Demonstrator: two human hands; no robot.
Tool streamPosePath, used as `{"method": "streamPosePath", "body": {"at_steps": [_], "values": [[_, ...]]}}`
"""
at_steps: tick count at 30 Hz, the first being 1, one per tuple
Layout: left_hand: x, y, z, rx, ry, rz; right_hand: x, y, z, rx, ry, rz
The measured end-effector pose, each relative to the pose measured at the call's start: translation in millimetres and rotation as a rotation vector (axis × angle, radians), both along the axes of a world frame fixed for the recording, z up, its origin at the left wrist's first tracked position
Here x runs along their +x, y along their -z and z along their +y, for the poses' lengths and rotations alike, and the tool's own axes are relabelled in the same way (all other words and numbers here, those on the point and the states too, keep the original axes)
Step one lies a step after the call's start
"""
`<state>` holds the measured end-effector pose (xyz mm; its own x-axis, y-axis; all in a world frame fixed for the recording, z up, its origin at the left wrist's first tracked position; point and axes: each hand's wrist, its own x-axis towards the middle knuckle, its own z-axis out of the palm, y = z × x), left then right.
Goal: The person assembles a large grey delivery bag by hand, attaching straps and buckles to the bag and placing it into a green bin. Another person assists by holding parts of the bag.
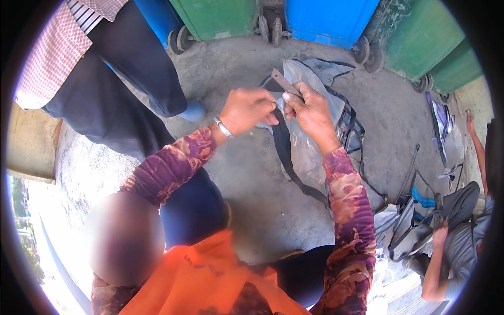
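Near the middle of the head view, my right hand (311, 113) is closed around a flat, brownish metal blade (285, 82) with a hole near its end. Fingers pinched together, my left hand (245, 109) is just left of it, at the upper end of a black fabric strap (282, 142). From there the strap curves down toward my right forearm. Below and behind my hands lies a crumpled sheet of clear plastic (307, 152) with dark fabric edging, spread on the concrete ground.
A person in dark trousers (113, 84) stands close on the left. Wheeled bins, a green one (218, 18) and a blue one (331, 21) among them, line the far side. At right, another person (464, 257) sits beside more strapped plastic pieces (404, 226).
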<state>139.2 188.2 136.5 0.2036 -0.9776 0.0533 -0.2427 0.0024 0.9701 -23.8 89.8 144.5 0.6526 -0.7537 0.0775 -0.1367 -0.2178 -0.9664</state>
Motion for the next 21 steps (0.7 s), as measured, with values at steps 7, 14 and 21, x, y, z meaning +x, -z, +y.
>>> {"method": "streamPosePath", "body": {"at_steps": [7,14,21], "values": [[10,-5,1,0.113,0.133,0.147,-4,3,-3,0.057,-0.037,0.005],[11,-2,-1,0.209,0.233,0.341,-11,18,1,0.195,-0.041,-0.121],[8,-6,12,0.172,0.015,-0.052,-12,42,10,0.239,-0.101,-0.059]]}}
